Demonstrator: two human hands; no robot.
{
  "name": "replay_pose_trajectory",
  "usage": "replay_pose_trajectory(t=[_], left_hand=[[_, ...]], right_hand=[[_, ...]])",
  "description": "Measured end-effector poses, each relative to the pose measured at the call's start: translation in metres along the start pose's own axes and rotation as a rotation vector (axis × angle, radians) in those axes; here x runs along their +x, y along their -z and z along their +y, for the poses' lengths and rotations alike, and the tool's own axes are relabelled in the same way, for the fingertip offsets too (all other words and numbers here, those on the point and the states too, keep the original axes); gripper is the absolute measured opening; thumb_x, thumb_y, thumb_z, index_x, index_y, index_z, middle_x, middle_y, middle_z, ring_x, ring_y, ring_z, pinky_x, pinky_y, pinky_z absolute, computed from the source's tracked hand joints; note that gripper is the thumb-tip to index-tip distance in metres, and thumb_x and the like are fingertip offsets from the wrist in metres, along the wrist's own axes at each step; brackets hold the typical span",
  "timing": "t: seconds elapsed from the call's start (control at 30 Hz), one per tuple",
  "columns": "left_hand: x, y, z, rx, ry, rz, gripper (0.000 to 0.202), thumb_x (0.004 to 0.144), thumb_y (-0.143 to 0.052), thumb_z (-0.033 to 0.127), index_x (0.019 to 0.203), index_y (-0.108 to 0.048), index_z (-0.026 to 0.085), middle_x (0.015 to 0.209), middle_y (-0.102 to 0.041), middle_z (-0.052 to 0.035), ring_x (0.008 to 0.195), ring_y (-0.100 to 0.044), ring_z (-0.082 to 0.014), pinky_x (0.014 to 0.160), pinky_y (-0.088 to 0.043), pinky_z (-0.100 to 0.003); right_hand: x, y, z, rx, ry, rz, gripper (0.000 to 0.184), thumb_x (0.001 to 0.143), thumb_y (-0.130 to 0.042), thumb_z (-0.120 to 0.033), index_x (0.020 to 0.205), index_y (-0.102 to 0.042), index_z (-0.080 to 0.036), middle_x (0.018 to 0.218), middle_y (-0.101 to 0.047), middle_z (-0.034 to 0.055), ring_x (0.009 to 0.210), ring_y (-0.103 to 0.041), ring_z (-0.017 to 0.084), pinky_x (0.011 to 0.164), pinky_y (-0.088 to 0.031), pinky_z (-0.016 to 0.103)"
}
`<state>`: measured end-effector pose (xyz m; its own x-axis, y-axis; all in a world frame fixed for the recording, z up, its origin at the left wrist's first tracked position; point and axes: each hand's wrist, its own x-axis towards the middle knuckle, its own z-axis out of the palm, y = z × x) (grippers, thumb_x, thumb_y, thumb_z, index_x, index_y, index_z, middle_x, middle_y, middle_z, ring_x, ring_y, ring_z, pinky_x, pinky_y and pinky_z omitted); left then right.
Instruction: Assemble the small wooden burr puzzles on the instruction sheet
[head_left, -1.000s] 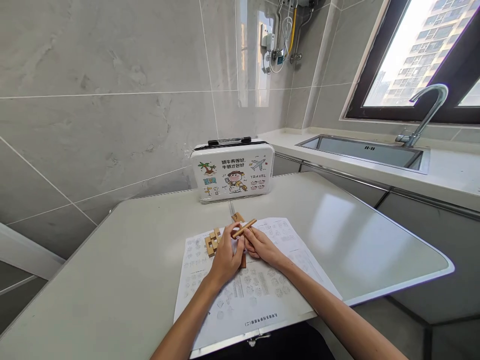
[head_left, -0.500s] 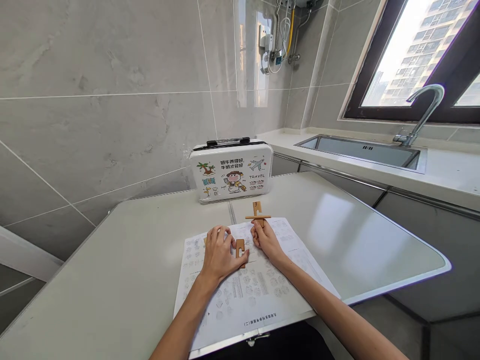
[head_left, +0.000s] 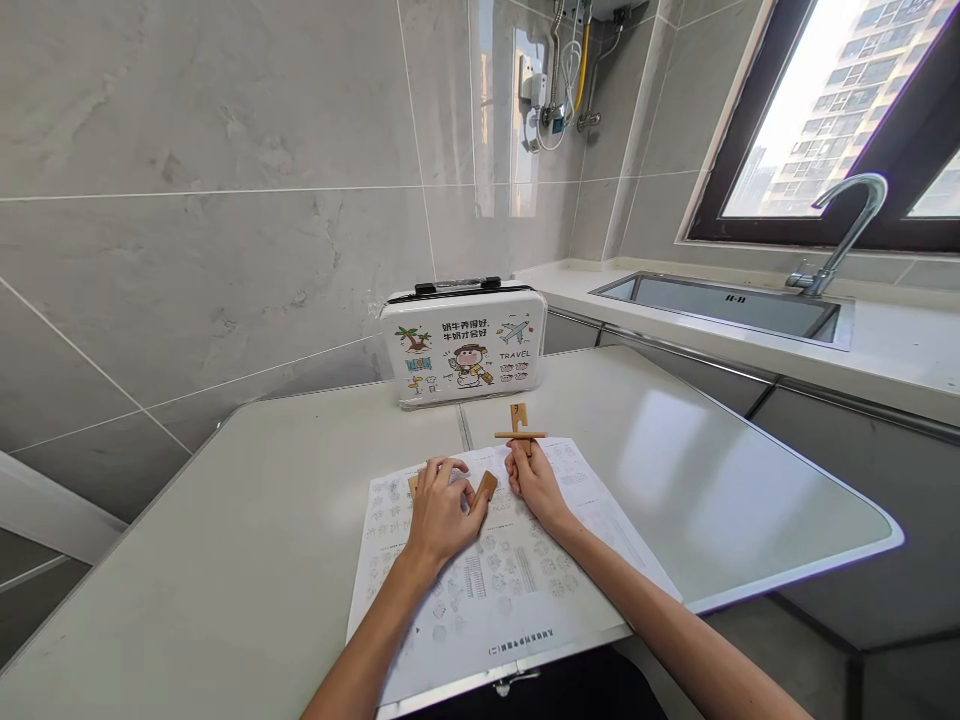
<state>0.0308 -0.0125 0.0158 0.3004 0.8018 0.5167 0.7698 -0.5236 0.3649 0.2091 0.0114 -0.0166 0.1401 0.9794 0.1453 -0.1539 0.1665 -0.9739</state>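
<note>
My left hand [head_left: 441, 512] is closed in a pinch on a small flat wooden puzzle piece [head_left: 487, 485], tilted up off the paper. Behind its fingers, the edge of another wooden piece [head_left: 413, 486] shows; the rest is hidden. My right hand [head_left: 534, 485] grips wooden puzzle pieces joined in a cross: an upright notched piece [head_left: 519, 414] marked with a figure and a thin one [head_left: 510, 435] lying across it. Below both hands is a printed sheet [head_left: 517, 600] with many small line drawings.
The sheet lies on a pale folding table [head_left: 225, 560] with a metal clasp [head_left: 516, 682] at its front edge. A white printed case [head_left: 465, 345] stands at the back, near the tiled wall. To the right is a counter with a sink [head_left: 720, 305] and a tap [head_left: 851, 230].
The notched piece by my left thumb was flat on the sheet; now it is pinched and tilted up. My right hand with the crossed pieces has barely shifted.
</note>
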Motion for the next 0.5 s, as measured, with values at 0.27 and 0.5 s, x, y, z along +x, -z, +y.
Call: replay_pose_trajectory(t=[0.27,0.5], left_hand=[[0.007,0.008,0.005,-0.404,0.332,-0.005,0.037,0.104,-0.046,0.054,0.087,-0.059,0.025,0.061,-0.061,0.0029,0.057,-0.056,-0.0180,0.065,-0.045,-0.032],[0.009,0.016,0.014,-0.884,0.390,-0.023,0.041,0.104,-0.042,0.062,0.101,-0.055,0.023,0.065,-0.043,0.0053,0.054,-0.039,-0.0121,0.052,-0.034,-0.024]], right_hand=[[-0.003,0.000,0.000,-0.197,0.046,0.010,0.042,0.101,-0.045,-0.067,0.093,-0.049,-0.026,0.073,-0.057,-0.0009,0.053,-0.047,0.016,0.052,-0.040,0.031],[-0.011,-0.002,0.001,-0.566,0.190,-0.116,0.028,0.108,-0.034,-0.045,0.095,-0.050,-0.025,0.074,-0.064,0.0014,0.064,-0.060,0.022,0.063,-0.042,0.032]])
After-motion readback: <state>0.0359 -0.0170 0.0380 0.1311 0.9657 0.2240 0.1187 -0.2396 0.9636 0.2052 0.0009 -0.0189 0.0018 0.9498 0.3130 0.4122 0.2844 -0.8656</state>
